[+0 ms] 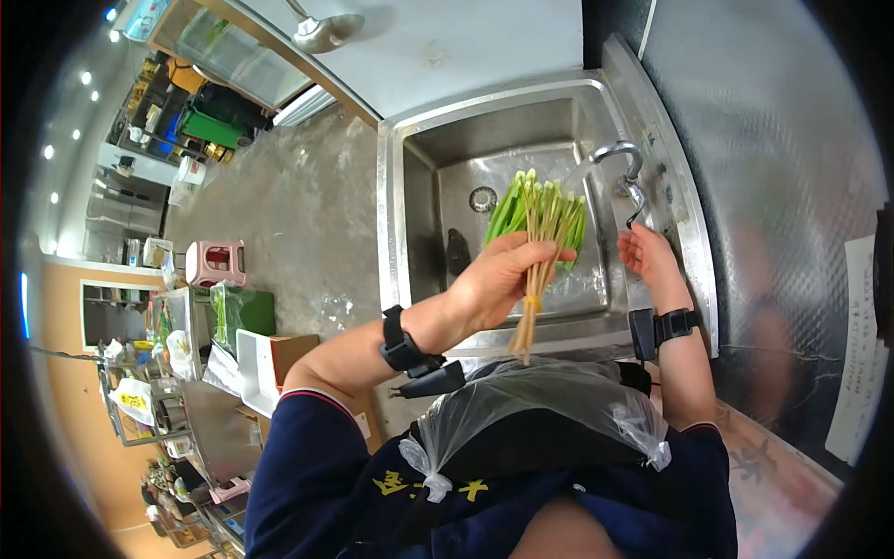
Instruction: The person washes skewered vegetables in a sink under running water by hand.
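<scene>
Held over a steel sink point(396, 233), my left hand point(498, 279) is closed around a bundle of skewered green vegetables point(506, 212). The thin brown sticks point(542, 228) point toward me, with a yellow band point(532, 304) around them near their lower ends. My right hand point(649, 253) is beside the faucet point(618, 149), just below its dark lever, with its fingers curled a little apart and nothing seen in them. Whether the fingertips touch the lever is hard to tell. Water seems to run from the spout onto the green ends.
A dark object point(457, 252) lies in the sink, left of the bundle, near the drain point(482, 199). A ladle point(326, 34) is above the sink. Off to the left are a pink stool point(215, 264), a cardboard box point(293, 354) and crowded shelves. A metal wall stands at the right.
</scene>
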`<state>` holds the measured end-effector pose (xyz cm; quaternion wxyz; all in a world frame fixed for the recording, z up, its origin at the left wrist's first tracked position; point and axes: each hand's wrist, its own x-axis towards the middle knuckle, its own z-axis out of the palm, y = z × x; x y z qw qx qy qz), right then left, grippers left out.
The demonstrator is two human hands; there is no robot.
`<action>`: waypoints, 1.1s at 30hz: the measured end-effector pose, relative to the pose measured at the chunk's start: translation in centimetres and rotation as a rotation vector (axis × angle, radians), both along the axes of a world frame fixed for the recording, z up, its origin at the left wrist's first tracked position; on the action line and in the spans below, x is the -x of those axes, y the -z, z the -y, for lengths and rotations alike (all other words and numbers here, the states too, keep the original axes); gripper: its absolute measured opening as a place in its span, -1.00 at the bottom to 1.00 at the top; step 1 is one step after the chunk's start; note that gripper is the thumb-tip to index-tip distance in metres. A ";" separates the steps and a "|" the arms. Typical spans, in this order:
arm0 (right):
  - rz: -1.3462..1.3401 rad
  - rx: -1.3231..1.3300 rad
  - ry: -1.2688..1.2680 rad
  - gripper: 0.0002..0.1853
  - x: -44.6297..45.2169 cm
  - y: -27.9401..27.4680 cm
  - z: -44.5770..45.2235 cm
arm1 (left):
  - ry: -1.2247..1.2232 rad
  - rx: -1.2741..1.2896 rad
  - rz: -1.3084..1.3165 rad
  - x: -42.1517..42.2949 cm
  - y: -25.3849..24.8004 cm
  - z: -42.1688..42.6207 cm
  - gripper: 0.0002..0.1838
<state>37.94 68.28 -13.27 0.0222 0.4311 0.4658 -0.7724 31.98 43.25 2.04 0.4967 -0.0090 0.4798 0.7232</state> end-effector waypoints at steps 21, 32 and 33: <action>-0.035 0.071 -0.071 -0.78 0.9 -0.3 -1.5 | 0.049 -0.051 0.013 -2.9 1.6 -3.5 -0.70; -0.660 -1.419 -0.500 -0.52 -0.5 -9.7 7.8 | -0.047 -0.040 -0.091 -3.6 0.1 -4.4 -0.66; -0.647 -1.195 -0.564 -0.64 -0.2 -11.0 7.4 | -0.008 0.027 -0.173 -3.4 0.0 -4.4 -0.63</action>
